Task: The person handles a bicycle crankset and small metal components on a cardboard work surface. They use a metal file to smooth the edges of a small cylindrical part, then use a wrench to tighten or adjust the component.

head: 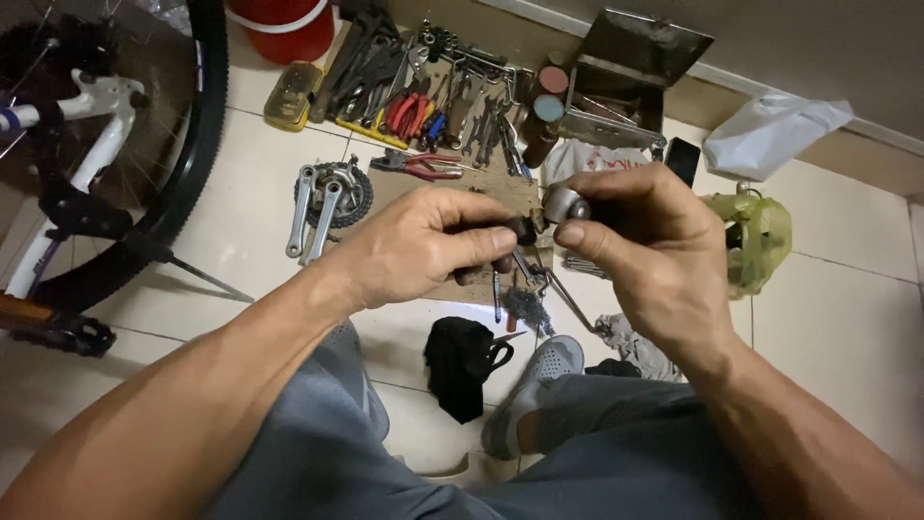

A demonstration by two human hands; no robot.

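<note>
Looking down, we see a white-framed bicycle with a black knobby tyre (197, 135) standing on the pale tiled floor (837, 327) at the left. Beyond our hands lies a spread of loose hand tools (423, 91), with a silver crank arm and chainring set (327, 197) beside them. Our left hand (423, 246) has its fingers closed around a dark cylindrical part (520, 231). Our right hand (640, 241) pinches a small rounded silver metal cap (565, 203), which touches the dark part's end above the floor.
</note>
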